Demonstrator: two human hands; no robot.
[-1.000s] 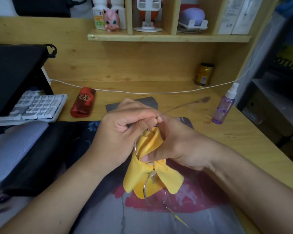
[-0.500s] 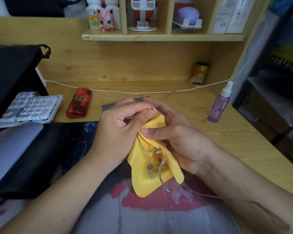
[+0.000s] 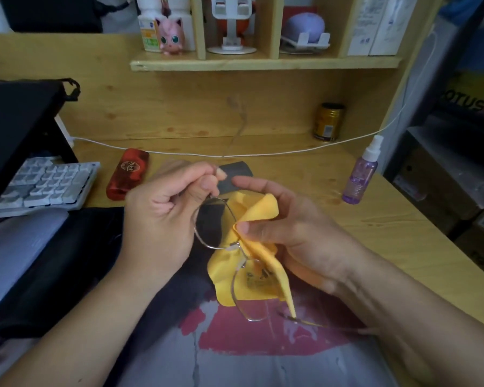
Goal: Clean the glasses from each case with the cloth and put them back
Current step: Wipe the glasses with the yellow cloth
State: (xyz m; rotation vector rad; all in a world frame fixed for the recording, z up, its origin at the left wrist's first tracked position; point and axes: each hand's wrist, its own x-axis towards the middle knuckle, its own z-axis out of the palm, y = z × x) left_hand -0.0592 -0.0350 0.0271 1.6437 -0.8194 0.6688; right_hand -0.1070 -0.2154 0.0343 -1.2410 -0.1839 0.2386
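While both hands grip them at frame centre, thin wire-rimmed glasses [image 3: 224, 241] meet a yellow cloth [image 3: 252, 263].

The left hand [image 3: 162, 216] pinches the upper rim; the right hand [image 3: 288, 233] clamps the cloth over the bridge side, thumb on top. The lower lens hangs below, its temple blurred. A red case [image 3: 127, 175] lies upper left.

I see a pale wooden desk [image 3: 305, 174] with a wooden back panel [image 3: 179, 107] and a shelf [image 3: 263, 63] above split by upright dividers. A white cable [image 3: 263, 155] runs along the desk. The light is dim and even.
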